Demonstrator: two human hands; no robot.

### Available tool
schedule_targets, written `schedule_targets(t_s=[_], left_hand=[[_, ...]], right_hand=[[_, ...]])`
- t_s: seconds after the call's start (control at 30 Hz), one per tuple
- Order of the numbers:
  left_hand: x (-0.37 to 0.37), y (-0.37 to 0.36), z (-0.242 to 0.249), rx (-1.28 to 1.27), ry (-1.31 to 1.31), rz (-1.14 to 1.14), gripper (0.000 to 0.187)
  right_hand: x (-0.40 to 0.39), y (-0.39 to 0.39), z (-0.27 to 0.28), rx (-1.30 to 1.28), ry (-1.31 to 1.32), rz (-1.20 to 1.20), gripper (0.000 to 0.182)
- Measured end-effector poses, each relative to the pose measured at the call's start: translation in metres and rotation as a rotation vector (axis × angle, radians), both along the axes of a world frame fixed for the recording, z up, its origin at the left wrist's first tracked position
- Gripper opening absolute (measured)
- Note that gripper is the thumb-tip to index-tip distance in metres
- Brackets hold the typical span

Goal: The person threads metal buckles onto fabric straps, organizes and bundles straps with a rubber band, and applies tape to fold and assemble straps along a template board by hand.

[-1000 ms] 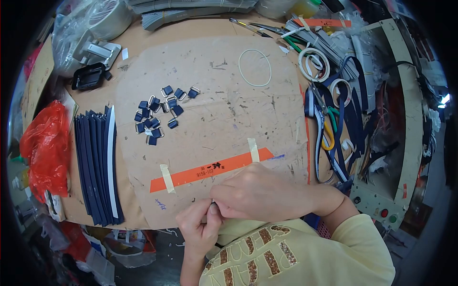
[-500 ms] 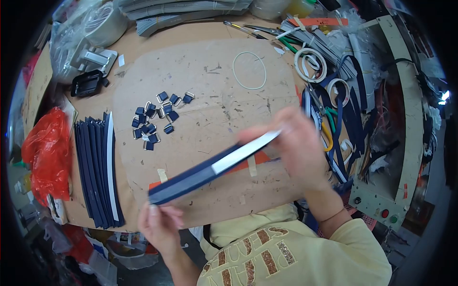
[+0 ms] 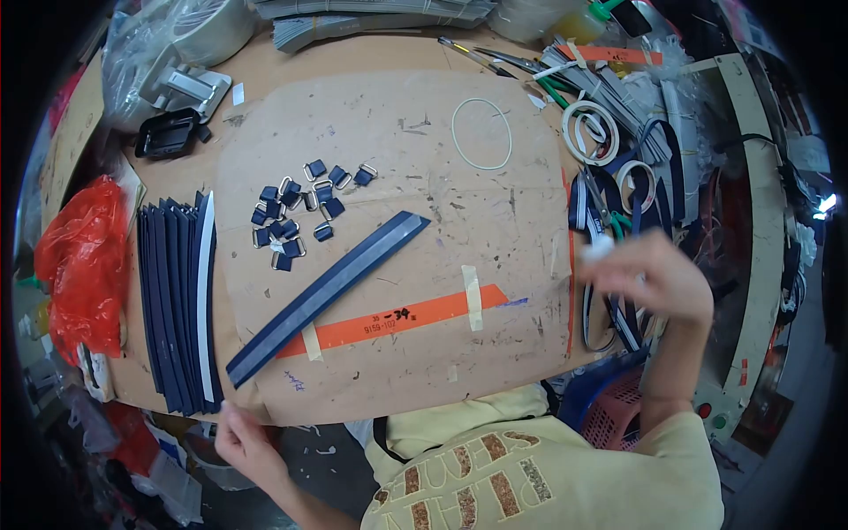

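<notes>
A dark blue strip (image 3: pixel 327 296) with a lighter grey band lies diagonally on the brown work surface, its lower left part over an orange paper strip (image 3: pixel 397 320). My left hand (image 3: pixel 246 443) is at the table's front edge, just below the strip's lower end and apart from it, with fingers drawn together and nothing visible in them. At the right, my right hand (image 3: pixel 649 272) is closed on a small crumpled white piece (image 3: pixel 597 248), blurred, beside the scissors and dark straps. Several small navy loops with metal rings (image 3: pixel 309 201) lie above the strip.
Stacked navy strips (image 3: pixel 177 305) and a red plastic bag (image 3: pixel 84 265) are at the left. A black tray (image 3: pixel 168 134) stands behind them. Tape rolls (image 3: pixel 594 132), scissors (image 3: pixel 594 190) and straps crowd the right side. A thin rubber band (image 3: pixel 481 132) lies at the back.
Both hands have let go of the blue strip, which now lies on the table. The white backing is off it. My right hand moved right, my left hand down and left.
</notes>
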State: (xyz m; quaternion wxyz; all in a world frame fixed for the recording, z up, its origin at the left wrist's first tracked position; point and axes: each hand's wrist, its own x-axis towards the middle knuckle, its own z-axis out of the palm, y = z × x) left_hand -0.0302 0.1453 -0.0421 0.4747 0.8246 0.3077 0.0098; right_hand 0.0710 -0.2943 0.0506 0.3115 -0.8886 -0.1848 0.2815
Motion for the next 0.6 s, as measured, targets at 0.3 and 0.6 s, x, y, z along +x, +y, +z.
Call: schedule_targets(t_s=[0.3,0.6], left_hand=[[0.094,-0.089,0.013,0.285,-0.338,-0.655,0.01],[0.117,-0.106,0.0,0.461,-0.171,-0.772,0.018]], right_hand=[[0.106,0.144,-0.103,0.171,-0.59,-0.023,0.022],[0.055,0.093,-0.113,0.13,-0.81,-0.123,0.02]])
